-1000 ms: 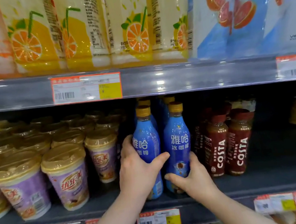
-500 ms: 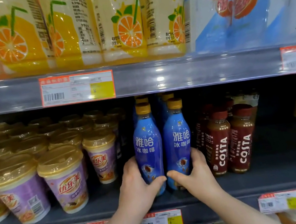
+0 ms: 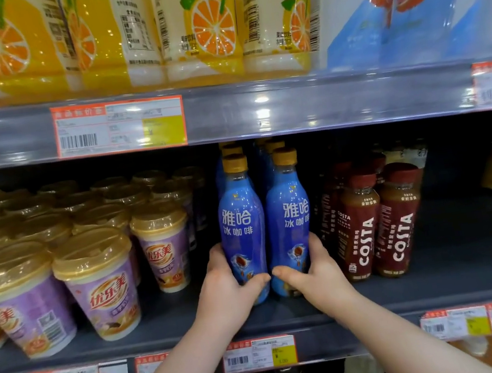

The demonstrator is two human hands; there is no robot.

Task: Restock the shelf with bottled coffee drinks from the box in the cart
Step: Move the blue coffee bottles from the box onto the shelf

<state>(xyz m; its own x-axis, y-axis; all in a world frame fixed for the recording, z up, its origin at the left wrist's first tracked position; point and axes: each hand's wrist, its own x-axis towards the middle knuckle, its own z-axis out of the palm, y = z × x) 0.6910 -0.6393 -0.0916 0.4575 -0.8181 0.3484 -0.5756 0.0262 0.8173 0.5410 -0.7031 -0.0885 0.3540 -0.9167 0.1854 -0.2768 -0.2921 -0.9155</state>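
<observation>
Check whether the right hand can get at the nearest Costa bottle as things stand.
Probably yes, once freed. The right hand grips the right-hand blue iced coffee bottle, and the nearest Costa bottle stands just beside it at the front of the shelf, nothing between. It would have to let go first.

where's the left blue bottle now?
Head view, middle shelf, centre: left blue bottle, gripped by the left hand, between a purple cup and the right blue bottle.

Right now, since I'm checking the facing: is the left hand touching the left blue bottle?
Touching. The head view shows the left hand gripping the left blue bottle low down, thumb lying across its front.
</observation>
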